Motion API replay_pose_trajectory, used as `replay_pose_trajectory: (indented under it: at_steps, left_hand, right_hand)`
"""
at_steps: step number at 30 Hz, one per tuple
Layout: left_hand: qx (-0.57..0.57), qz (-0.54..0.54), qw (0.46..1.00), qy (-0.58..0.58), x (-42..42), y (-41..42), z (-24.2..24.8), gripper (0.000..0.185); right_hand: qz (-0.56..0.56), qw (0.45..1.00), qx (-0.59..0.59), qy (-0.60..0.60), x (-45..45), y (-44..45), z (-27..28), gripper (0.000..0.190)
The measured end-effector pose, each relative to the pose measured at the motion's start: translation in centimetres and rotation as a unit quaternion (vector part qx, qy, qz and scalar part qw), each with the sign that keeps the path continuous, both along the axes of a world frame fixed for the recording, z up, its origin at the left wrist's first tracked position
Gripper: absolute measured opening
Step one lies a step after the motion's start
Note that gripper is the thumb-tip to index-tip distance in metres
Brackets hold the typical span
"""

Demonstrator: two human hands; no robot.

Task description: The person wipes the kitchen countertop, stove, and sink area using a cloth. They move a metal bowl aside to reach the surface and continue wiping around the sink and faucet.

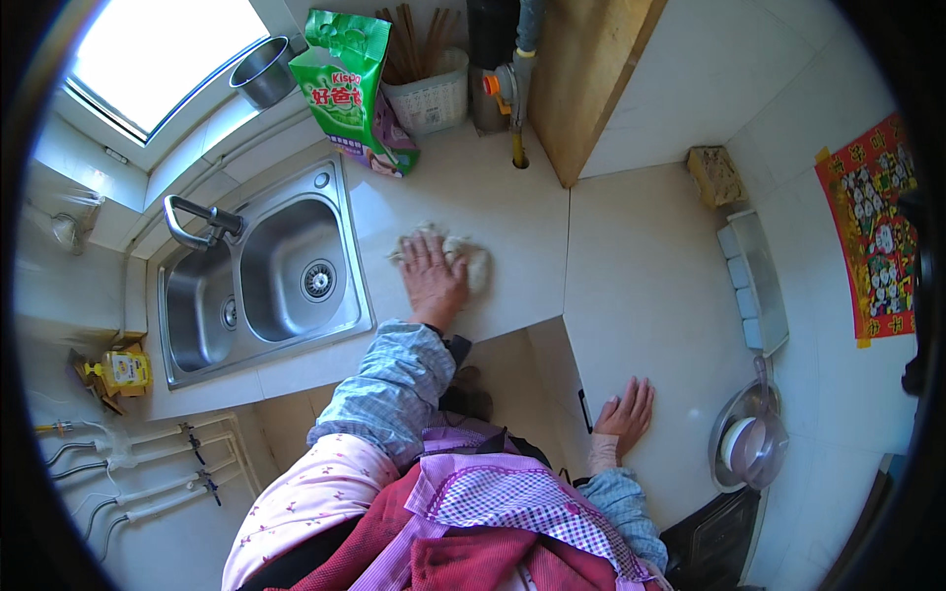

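My left hand [432,277] holds a crumpled pale cloth [479,267] against the light countertop [517,284], palm down, with the fingers spread over it. The cloth lies just right of a double-bowl stainless steel sink [358,295] with a grey faucet [214,218]. My right hand [627,415] rests palm down on the right stretch of counter, near its inner edge. Its fingers are apart and nothing shows in them. A green bag of Kispa washing product [341,96] stands behind the sink, beyond my left hand.
A white basket of chopsticks [429,100], a pipe with an orange-handled valve [506,85] and a wooden panel [591,74] stand at the back. Along the right wall are a sponge-like block [715,176], a compartmented box [765,284] and a metal basin [720,451]. The counter's inner corner is near my left wrist.
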State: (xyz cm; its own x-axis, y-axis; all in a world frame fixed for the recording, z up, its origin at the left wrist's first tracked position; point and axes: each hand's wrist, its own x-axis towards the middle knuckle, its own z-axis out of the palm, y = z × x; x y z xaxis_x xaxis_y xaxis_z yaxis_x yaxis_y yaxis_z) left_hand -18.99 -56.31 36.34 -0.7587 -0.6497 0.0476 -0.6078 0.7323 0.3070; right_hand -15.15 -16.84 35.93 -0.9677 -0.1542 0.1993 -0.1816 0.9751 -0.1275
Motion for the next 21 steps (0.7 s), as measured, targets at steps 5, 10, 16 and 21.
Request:
replay_pose_trajectory:
  at_steps: [5,10,16,21]
  left_hand:
    - [0.154,-0.159,0.971,0.089,4.3,1.5,1.3,0.064]
    - [-0.030,-0.096,0.986,0.135,13.8,-5.0,2.3,0.052]
    - [-0.112,0.123,0.984,0.065,25.1,-14.2,0.8,0.052]
    - [-0.100,0.256,0.961,-0.026,29.9,-18.7,-2.1,0.056]
  right_hand:
    - [0.014,0.999,-0.004,0.033,-0.1,0.2,-0.5,0.047]
    - [0.018,0.999,-0.005,0.045,-0.1,0.3,-0.7,0.047]
    - [0.007,1.000,-0.002,0.024,-0.1,0.9,-1.8,0.046]
    - [-0.022,0.999,-0.034,-0.017,-1.4,-0.3,-0.8,0.045]
